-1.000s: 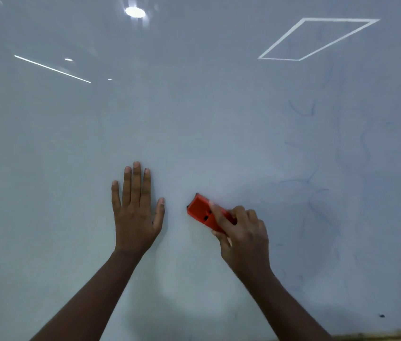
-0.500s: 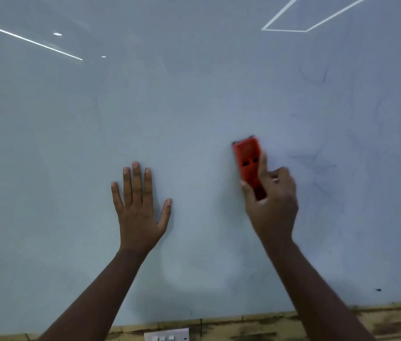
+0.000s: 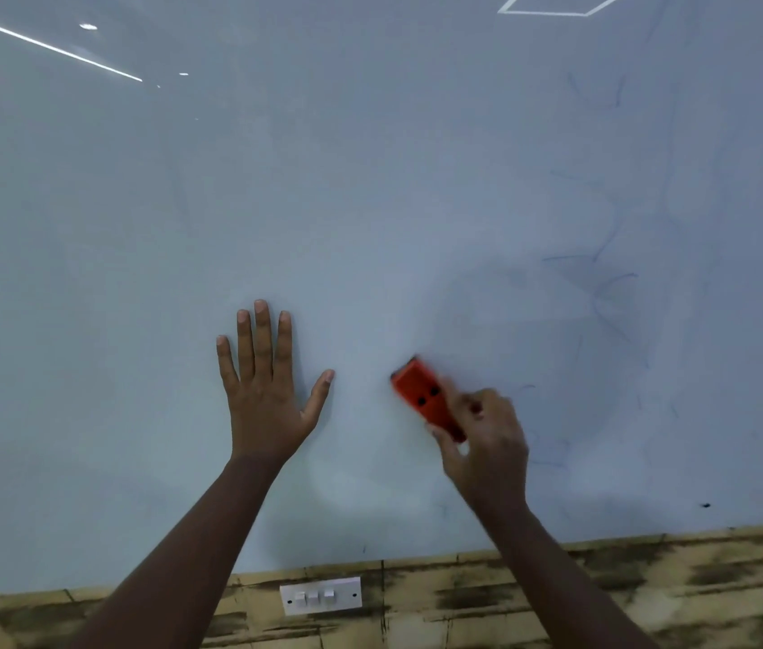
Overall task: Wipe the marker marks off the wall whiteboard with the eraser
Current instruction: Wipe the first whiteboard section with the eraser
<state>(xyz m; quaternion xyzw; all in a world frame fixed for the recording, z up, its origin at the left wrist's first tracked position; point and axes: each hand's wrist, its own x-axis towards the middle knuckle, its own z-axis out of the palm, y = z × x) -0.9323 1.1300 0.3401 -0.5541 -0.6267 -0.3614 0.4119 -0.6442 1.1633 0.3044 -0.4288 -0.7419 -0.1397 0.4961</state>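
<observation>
Wiping underway: right hand (image 3: 487, 442) fingers grip eraser (image 3: 424, 395) against whiteboard (image 3: 370, 180); left hand (image 3: 267, 391) flat, fingers spread. Next: sweep toward faint marks (image 3: 604, 283) right of eraser.

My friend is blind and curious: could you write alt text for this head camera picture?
A person's right hand grips an orange eraser against a wall whiteboard, with faint blue marker marks to its right. The left hand rests flat, fingers spread, on the board.

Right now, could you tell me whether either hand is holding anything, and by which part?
The right hand grips the orange eraser by its lower end; the left hand holds nothing, flat on the whiteboard.
</observation>
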